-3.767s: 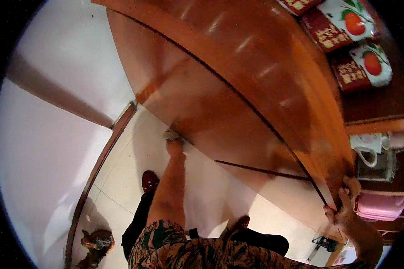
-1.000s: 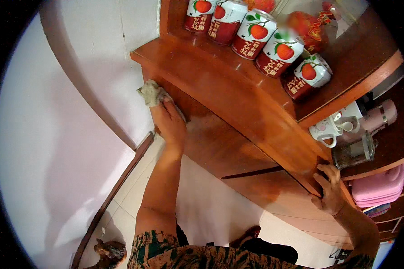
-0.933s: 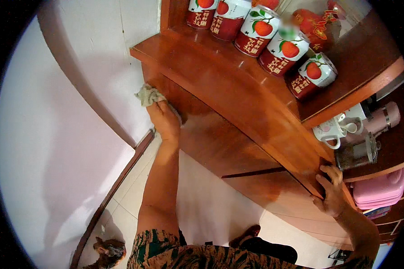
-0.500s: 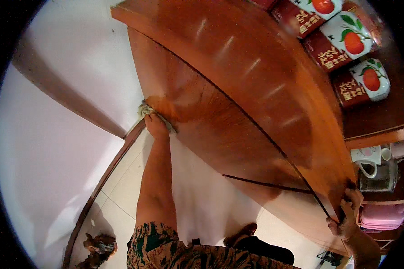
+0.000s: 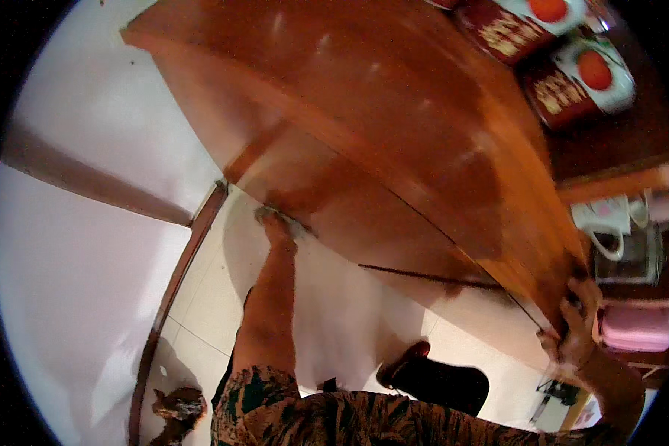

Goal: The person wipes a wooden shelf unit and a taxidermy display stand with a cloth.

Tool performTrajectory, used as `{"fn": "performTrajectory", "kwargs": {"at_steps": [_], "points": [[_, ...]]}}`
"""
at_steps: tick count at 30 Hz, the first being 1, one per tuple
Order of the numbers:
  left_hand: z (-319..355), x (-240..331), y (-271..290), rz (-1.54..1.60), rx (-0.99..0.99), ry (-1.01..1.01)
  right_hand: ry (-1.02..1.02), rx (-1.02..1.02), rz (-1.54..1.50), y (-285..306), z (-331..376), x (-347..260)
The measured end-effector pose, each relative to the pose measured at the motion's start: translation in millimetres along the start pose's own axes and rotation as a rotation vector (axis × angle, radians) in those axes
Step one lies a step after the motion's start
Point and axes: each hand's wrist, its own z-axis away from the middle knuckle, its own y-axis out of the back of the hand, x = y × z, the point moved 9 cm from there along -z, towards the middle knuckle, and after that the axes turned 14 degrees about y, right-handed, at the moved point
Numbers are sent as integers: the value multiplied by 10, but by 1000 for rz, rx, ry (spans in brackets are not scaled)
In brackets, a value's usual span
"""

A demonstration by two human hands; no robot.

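Observation:
A glossy reddish-brown wooden cabinet (image 5: 416,97) fills the upper middle, its flat side sloping down to the left. My left hand (image 5: 276,229) is closed on a pale, crumpled cloth (image 5: 301,226) and holds it against the panel's lower edge, above the floor. Motion blurs the cloth, and my fingers partly cover it. On the right, the fingers of my right hand (image 5: 578,327) curl around the cabinet's near corner. A thin dark seam runs from that corner up along the panel.
Dark red and white packages (image 5: 583,82) stand on a shelf at upper right. Below are a white mug (image 5: 608,241) and a pink container (image 5: 641,325). A white wall with brown skirting (image 5: 177,282) borders the left. A brown object (image 5: 177,407) lies on the tiles.
My left hand has slid the cloth rightward and down along the panel's lower edge. The view has shifted slightly. My right hand still holds the corner.

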Motion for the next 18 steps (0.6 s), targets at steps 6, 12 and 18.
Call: {"fn": "performTrajectory", "kwargs": {"at_steps": [6,12,18], "points": [[970,-934,-499,101,-202,241,27,120,-23,139,-344,-56],[2374,-849,-1088,132,-166,340,32,227,-27,323,-297,-113],[3441,-182,-1492,34,-139,57,16,258,-23,420,-349,-182]]}}
